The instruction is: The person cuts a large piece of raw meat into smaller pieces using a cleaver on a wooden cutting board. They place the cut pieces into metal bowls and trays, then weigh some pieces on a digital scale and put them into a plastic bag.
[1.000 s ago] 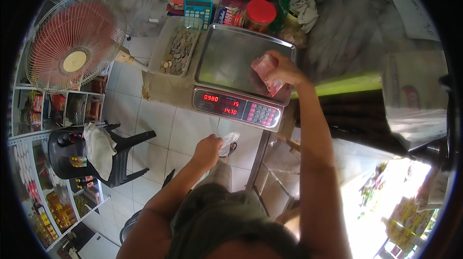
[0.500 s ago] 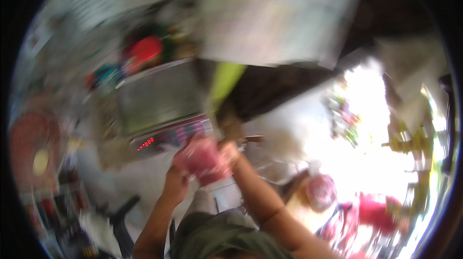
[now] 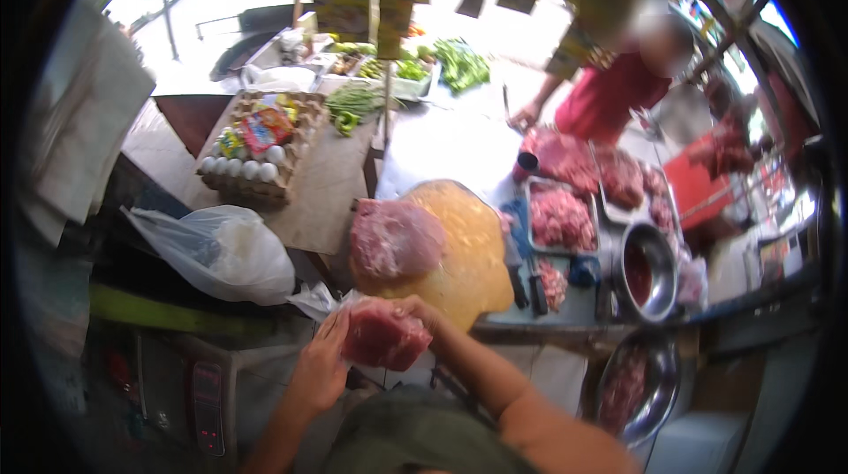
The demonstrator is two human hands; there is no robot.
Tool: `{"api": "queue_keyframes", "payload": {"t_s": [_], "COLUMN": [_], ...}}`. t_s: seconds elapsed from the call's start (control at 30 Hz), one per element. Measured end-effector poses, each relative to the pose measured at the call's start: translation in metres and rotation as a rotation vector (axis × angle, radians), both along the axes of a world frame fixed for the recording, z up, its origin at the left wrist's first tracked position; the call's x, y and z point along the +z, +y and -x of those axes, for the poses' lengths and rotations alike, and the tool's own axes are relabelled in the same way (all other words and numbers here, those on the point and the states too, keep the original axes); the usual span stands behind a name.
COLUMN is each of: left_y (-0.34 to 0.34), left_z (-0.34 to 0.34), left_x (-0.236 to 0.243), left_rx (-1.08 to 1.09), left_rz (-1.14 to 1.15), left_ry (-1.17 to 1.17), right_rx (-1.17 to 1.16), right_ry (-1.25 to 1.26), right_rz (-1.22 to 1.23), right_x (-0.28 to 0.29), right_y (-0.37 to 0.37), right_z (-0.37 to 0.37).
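Observation:
Both my hands hold a raw slab of red meat (image 3: pixel 386 338) in front of my body, over the floor at the near edge of the counter. My left hand (image 3: pixel 325 364) grips its left side, with the fingers along the edge. On its upper right, my right hand (image 3: pixel 415 313) is closed around it, with part of the fingers hidden. Just beyond lies a round wooden chopping board (image 3: pixel 477 266), bearing a larger pale pink piece of meat (image 3: pixel 397 237). A knife with a dark blade (image 3: pixel 518 287) rests at the board's right edge.
Meat-filled trays (image 3: pixel 532 231) and a steel bowl (image 3: pixel 670 284) stand right; another steel bowl (image 3: pixel 669 403) sits lower. At left are a white plastic bag (image 3: pixel 252 253), an egg tray (image 3: pixel 296 175) and a scale (image 3: pixel 208 408). A person in red (image 3: pixel 605 107) stands across the counter. Vegetables (image 3: pixel 459 66) lie farther back.
My view has swung right, from the scale in front of me to the counter with the chopping board. The meat has stayed in both hands.

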State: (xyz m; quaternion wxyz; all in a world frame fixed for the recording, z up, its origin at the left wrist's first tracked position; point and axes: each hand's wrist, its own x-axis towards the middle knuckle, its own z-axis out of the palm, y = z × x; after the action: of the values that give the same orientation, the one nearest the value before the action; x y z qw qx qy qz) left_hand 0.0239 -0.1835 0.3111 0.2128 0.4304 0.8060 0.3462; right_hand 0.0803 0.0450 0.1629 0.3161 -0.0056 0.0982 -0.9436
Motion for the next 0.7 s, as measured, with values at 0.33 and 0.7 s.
{"api": "queue_keyframes", "payload": {"t_s": [0.33, 0.7], "left_y": [0.257, 0.325], "left_z": [-0.112, -0.137], "left_x": [-0.017, -0.044], "left_rx": [-0.244, -0.281], "left_rz": [-0.001, -0.096], "left_ry": [0.039, 0.041], "right_rx": [-0.597, -0.772], "right_ry": [-0.223, -0.215], "right_rz": [-0.257, -0.426], "right_x": [0.025, 0.017], "right_y": [0.195, 0.239], "right_z": [-0.188, -0.231]}}
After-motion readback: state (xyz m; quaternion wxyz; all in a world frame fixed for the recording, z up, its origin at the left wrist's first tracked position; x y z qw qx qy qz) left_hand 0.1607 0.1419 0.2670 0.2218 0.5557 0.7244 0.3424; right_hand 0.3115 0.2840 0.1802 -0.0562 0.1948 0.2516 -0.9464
